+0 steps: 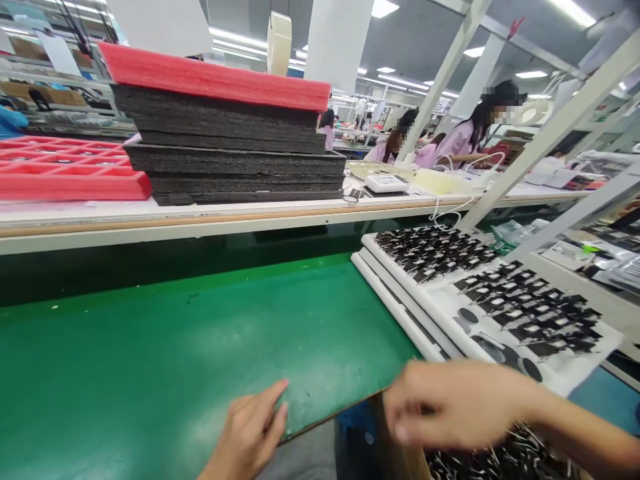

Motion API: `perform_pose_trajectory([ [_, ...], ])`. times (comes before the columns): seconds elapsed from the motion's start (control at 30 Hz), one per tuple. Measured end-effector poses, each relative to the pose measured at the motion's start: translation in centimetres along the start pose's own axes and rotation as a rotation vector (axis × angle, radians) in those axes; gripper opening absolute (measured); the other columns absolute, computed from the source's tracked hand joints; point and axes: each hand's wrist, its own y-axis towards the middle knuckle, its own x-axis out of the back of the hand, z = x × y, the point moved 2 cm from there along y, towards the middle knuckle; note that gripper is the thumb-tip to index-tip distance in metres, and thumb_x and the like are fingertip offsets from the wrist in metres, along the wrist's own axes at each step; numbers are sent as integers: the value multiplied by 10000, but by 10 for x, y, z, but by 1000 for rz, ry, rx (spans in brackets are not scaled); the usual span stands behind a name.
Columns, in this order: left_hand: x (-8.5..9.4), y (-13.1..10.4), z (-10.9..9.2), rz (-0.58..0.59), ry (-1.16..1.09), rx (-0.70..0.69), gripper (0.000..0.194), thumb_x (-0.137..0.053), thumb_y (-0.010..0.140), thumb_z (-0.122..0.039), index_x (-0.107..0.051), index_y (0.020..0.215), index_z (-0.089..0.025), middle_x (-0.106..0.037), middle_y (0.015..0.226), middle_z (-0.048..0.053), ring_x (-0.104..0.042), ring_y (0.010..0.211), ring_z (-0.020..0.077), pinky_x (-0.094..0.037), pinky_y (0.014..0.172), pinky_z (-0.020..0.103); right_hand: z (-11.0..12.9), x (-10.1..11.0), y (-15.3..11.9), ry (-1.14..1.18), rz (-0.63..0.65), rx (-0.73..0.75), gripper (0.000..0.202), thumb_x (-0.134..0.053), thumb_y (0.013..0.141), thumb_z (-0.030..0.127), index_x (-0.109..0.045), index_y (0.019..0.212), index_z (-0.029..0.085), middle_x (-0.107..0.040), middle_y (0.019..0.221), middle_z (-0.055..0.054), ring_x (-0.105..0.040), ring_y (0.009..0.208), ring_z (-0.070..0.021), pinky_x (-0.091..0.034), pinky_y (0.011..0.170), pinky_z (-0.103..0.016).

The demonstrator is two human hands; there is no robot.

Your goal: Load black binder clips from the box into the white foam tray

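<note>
The left hand point(250, 430) rested at the near edge of the smooth green work mat point(190, 360), fingers laid together and flat on it, holding nothing. The right hand point(450, 403) hovered, motion-blurred, just over a brown cardboard box of small black parts with thin metal leads point(500, 460) at the bottom right; its fingers curled loosely downward, and whether they pinched a part could not be told through the blur.

Just beyond that hand lay a stack of white moulded trays point(430, 300), the top one holding the same kind of small black leaded parts point(510, 300). Most of its pockets looked filled, from the far end down toward the hand. A few round dark pockets point(480, 333) near the closest corner sat bare, so by my reading the top tray was mostly loaded with only that near patch left. The box below looked well stocked.

Up on the raised white shelf point(200, 217) stood a tall pile of dark grey foam sheets point(235, 153) capped by a red foam sheet point(215, 77), beside a red foam tray with pockets point(65, 167). Other people in pink tops point(460, 143) sat at benches well behind.
</note>
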Motion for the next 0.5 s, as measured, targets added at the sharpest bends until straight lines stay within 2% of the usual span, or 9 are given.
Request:
perform_pose_trajectory([
  [0.07, -10, 9, -3, 37, -18, 26, 448, -533, 1040, -188, -492, 1484, -230, -660, 715, -27, -640, 570, 129, -493, 594, 244, -15, 39, 8, -10, -259, -78, 372, -455, 1003, 460, -737, 939, 225, -723, 857, -41, -676, 792, -215, -504, 709, -308],
  [0.1, -11, 9, -3, 70, -47, 44, 448, -515, 1048, -199, -485, 1495, -215, -662, 711, -21, -632, 559, 128, -478, 580, 247, -30, 53, 15, 14, -451, -154, 394, -406, 1017, 459, -715, 987, 217, -727, 894, -57, -682, 822, -230, -516, 724, -320],
  [0.13, -10, 6, -3, 95, -75, 64, 443, -497, 1053, -209, -489, 1496, -199, -656, 694, -17, -622, 545, 131, -465, 566, 252, -47, 62, 20, -10, -671, -257, 387, -388, 1015, 439, -698, 1031, 208, -720, 881, -67, -681, 820, -242, -519, 747, -337],
  [0.17, -8, 2, -2, 114, -99, 78, 434, -482, 1056, -215, -500, 1488, -185, -645, 670, -16, -610, 528, 134, -455, 556, 258, -64, 62, 26, -81, -823, -358, 367, -402, 998, 400, -687, 1104, 194, -719, 898, -81, -681, 832, -258, -516, 775, -358],
  [0.2, -5, -3, -1, 130, -115, 83, 419, -471, 1055, -217, -516, 1469, -175, -636, 650, -14, -602, 515, 139, -452, 555, 265, -78, 57, 32, -165, -914, -433, 363, -422, 978, 375, -683, 1128, 172, -722, 957, -108, -680, 844, -273, -510, 786, -378],
  [0.27, 1, -12, 1, 168, -125, 54, 368, -464, 1049, -216, -559, 1403, -178, -645, 645, -4, -615, 519, 155, -463, 578, 283, -97, 32, 36, -355, -1062, -550, 387, -409, 969, 347, -700, 1123, 144, -712, 1080, -163, -678, 916, -316, -496, 799, -419],
  [0.33, 3, -16, 1, 249, -141, 6, 318, -468, 1039, -219, -587, 1334, -195, -686, 698, 19, -657, 571, 175, -485, 629, 302, -102, -4, 28, -498, -1256, -669, 425, -379, 1000, 358, -717, 1129, 136, -705, 1095, -189, -663, 997, -369, -480, 840, -477],
  [0.43, 3, -8, 3, 454, -260, 1, 268, -508, 1006, -232, -612, 1253, -217, -722, 801, 40, -687, 665, 188, -490, 684, 309, -100, -58, -3, -546, -1575, -862, 436, -404, 1031, 413, -731, 1186, 170, -677, 1212, -227, -608, 1137, -457, -442, 914, -605],
  [0.5, 1, 7, 7, 622, -409, 22, 202, -547, 979, -255, -637, 1157, -221, -707, 795, 26, -651, 653, 165, -462, 654, 282, -108, -85, -33, -462, -1795, -1009, 459, -478, 1006, 463, -701, 1316, 208, -591, 1362, -267, -503, 1295, -521, -397, 959, -691],
])
